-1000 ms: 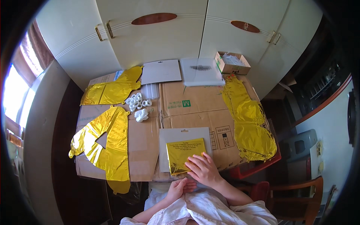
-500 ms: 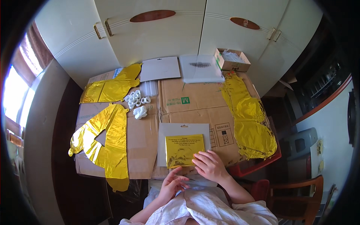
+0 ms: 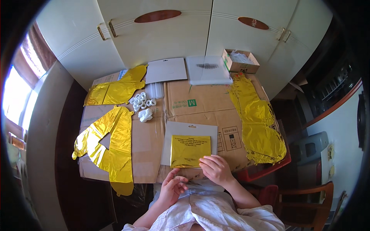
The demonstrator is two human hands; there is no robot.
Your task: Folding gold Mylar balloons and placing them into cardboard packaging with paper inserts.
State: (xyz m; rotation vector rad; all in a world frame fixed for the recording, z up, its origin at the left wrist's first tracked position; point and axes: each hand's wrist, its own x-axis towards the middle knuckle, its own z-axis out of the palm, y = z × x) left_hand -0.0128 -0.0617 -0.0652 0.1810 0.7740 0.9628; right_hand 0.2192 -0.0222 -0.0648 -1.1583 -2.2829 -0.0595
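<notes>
A gold foil packet with small dark print lies on a white card that has a hang hole at its far edge. The card is slightly turned beneath the packet. My right hand grips the packet's near right corner, fingers together on top of it. By the near left corner is my left hand, its index finger stretched toward the packet's edge and the other fingers loosely curled, with nothing held.
Flat gold foil balloons lie at left, far left and right. White rings, clear straws, a white card, a clear bag and an open carton occupy the cardboard-covered table's far side.
The packet and card have slid a little away from me, and the card has turned slightly. My left hand has shifted left, to the packet's near left corner. My right hand stays at the right corner.
</notes>
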